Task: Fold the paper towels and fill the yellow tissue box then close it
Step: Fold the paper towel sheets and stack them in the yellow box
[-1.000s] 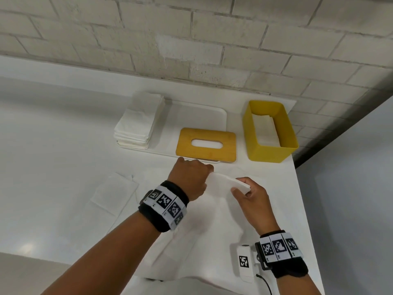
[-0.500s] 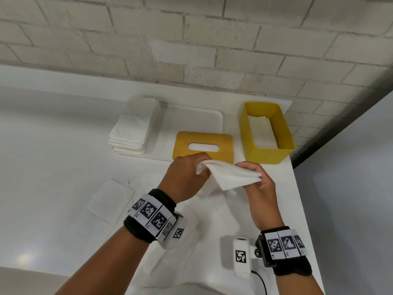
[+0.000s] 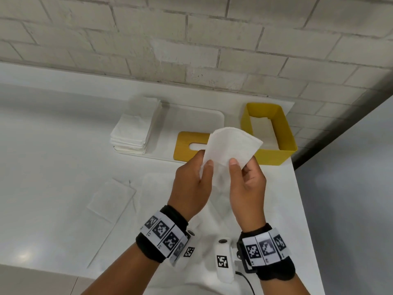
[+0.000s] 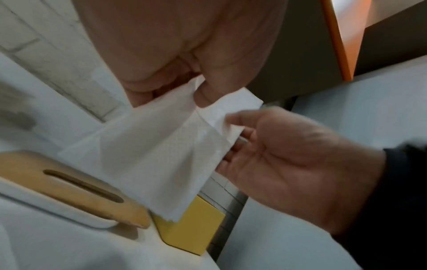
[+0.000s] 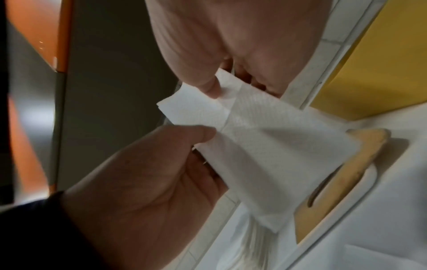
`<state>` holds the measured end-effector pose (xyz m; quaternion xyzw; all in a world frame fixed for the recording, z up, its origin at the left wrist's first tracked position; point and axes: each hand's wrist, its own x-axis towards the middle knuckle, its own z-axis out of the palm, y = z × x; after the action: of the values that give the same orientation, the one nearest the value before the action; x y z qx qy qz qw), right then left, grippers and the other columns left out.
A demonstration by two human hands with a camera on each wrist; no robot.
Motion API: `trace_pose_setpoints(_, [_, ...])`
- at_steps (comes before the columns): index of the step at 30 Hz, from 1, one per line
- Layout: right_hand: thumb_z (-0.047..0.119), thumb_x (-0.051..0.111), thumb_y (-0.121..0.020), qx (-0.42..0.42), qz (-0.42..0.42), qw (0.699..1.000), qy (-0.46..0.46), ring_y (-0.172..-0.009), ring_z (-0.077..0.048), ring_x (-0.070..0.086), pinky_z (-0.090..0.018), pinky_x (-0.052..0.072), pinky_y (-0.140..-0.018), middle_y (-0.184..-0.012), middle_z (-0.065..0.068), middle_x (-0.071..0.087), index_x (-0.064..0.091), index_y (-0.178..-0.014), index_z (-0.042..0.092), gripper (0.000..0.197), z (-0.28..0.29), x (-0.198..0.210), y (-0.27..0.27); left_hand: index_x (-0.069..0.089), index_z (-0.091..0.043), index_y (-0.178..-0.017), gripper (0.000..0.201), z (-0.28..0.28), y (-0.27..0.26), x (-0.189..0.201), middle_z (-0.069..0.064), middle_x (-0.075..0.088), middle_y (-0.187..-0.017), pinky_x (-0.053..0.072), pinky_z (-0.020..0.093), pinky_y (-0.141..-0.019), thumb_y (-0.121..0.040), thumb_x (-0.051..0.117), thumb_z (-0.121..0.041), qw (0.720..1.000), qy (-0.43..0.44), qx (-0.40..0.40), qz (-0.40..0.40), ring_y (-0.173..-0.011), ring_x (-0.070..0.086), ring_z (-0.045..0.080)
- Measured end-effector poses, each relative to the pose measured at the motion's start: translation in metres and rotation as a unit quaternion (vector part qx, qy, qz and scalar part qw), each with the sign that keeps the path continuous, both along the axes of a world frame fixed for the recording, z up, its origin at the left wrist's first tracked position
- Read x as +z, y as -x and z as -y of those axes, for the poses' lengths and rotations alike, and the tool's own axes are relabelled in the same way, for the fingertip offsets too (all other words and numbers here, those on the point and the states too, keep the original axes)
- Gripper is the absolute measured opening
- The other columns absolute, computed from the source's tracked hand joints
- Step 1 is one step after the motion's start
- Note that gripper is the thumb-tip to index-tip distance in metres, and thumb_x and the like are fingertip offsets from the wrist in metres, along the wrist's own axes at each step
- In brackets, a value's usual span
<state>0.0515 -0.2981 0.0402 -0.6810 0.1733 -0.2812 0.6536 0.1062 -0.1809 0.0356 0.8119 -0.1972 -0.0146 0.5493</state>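
Both hands hold one folded white paper towel (image 3: 230,145) up above the counter, in front of the lid. My left hand (image 3: 194,184) pinches its lower left edge between thumb and fingers. My right hand (image 3: 246,182) pinches its lower right edge. The same folded towel (image 4: 157,151) (image 5: 265,146) fills both wrist views. The yellow tissue box (image 3: 276,154) stands open at the back right with a towel lying inside. Its wooden lid (image 3: 187,150) with a slot lies flat to the box's left, partly hidden by the towel.
A stack of paper towels (image 3: 134,130) sits on a white tray (image 3: 200,116) at the back. A loose sheet (image 3: 110,196) lies flat on the white counter at the left, another sheet under my hands. The counter's right edge (image 3: 304,209) drops off close by. A brick wall stands behind.
Both hands have lifted the folded towel off the counter and raised it toward the lid and box, its far end now standing upward.
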Motion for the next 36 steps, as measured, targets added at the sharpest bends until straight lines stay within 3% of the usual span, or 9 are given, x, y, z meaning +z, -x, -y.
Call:
trace_pose_setpoints(3, [0.015,0.056,-0.103,-0.02,0.006,1.0,0.023,-0.096,0.0,0.068,-0.013,0.053,-0.077,-0.102,0.012,0.073,0.065,-0.117,0.018,0.017,-0.009,0.001,0.003,0.062,-0.024,-0.125,0.031,0.005,0.008,-0.005,-0.023,0.065,-0.088,0.053,0.014,-0.074,-0.104,0.042,-0.035,1.0,0.012,0.002,0.0,-0.089,0.065,-0.003])
trace_pose_setpoints(7, [0.015,0.059,-0.101,-0.026,-0.033,0.999,0.004,-0.096,-0.003,0.07,-0.017,0.054,-0.077,-0.101,0.013,0.074,0.066,-0.115,0.023,0.018,-0.012,-0.02,0.008,0.061,-0.031,-0.116,0.015,0.005,0.01,-0.016,-0.027,0.062,-0.083,0.05,0.009,-0.071,-0.106,0.05,-0.029,0.999,-0.008,-0.013,-0.029,-0.082,0.063,-0.013])
trace_pose_setpoints(11, [0.014,0.06,-0.1,-0.029,-0.079,0.996,0.011,-0.088,-0.005,0.069,-0.018,0.052,-0.073,-0.094,0.013,0.073,0.067,-0.108,0.025,0.015,-0.013,-0.043,0.017,0.067,-0.017,-0.122,0.024,-0.001,0.013,-0.036,-0.029,0.058,-0.082,0.045,0.003,-0.069,-0.104,0.055,-0.029,0.996,-0.051,-0.012,-0.073,-0.075,0.059,-0.016])
trace_pose_setpoints(17, [0.013,0.059,-0.101,-0.028,-0.055,0.998,0.026,-0.087,-0.002,0.069,-0.013,0.051,-0.072,-0.095,0.018,0.072,0.065,-0.104,0.03,0.018,-0.012,-0.031,0.015,0.066,-0.025,-0.102,0.011,0.001,0.013,-0.03,-0.027,0.059,-0.074,0.044,0.003,-0.065,-0.104,0.055,-0.027,0.998,-0.034,-0.006,-0.054,-0.071,0.061,-0.015])
trace_pose_setpoints(20, [0.01,0.059,-0.1,-0.032,-0.032,0.999,0.01,-0.089,-0.002,0.069,-0.013,0.052,-0.074,-0.097,0.016,0.072,0.065,-0.108,0.023,0.016,-0.011,-0.026,0.013,0.066,-0.026,-0.111,0.012,0.003,0.009,-0.025,-0.03,0.061,-0.081,0.05,0.009,-0.072,-0.104,0.056,-0.028,0.999,-0.024,-0.012,-0.041,-0.077,0.062,-0.014])
trace_pose_setpoints(23, [0.008,0.059,-0.1,-0.024,-0.046,0.999,-0.009,-0.093,-0.005,0.07,-0.017,0.053,-0.077,-0.098,0.013,0.074,0.067,-0.109,0.02,0.018,-0.011,-0.038,0.014,0.064,-0.03,-0.118,0.016,0.001,0.01,-0.029,-0.032,0.059,-0.087,0.046,0.002,-0.072,-0.103,0.058,-0.026,0.998,-0.033,-0.019,-0.047,-0.082,0.06,-0.02])
trace_pose_setpoints(29, [0.006,0.059,-0.098,-0.012,-0.091,0.996,-0.015,-0.068,0.0,0.059,-0.015,0.047,-0.067,-0.071,0.016,0.065,0.06,-0.084,0.019,0.019,-0.007,-0.056,0.02,0.07,-0.014,-0.115,0.02,0.001,0.015,-0.042,-0.025,0.06,-0.083,0.043,0.0,-0.069,-0.103,0.058,-0.024,0.996,-0.064,0.001,-0.065,-0.075,0.06,-0.013])
trace_pose_setpoints(33, [0.007,0.06,-0.097,0.023,-0.137,0.99,-0.014,-0.082,-0.005,0.069,-0.024,0.055,-0.074,-0.086,0.014,0.074,0.066,-0.093,0.025,0.019,0.003,-0.061,0.024,0.071,-0.017,-0.106,0.017,-0.001,0.003,-0.032,-0.011,0.068,-0.088,0.049,0.011,-0.071,-0.102,0.059,-0.028,0.992,-0.034,0.027,-0.114,-0.086,0.067,0.011])
trace_pose_setpoints(36, [0.009,0.064,-0.096,0.04,-0.159,0.986,-0.032,-0.081,-0.017,0.07,-0.036,0.058,-0.076,-0.091,0.002,0.077,0.071,-0.1,0.025,0.017,0.019,-0.063,0.029,0.071,-0.014,-0.11,0.018,-0.003,-0.01,-0.027,0.0,0.077,-0.105,0.057,0.039,-0.094,-0.1,0.061,-0.025,0.958,0.105,0.05,-0.261,-0.103,0.071,0.022])
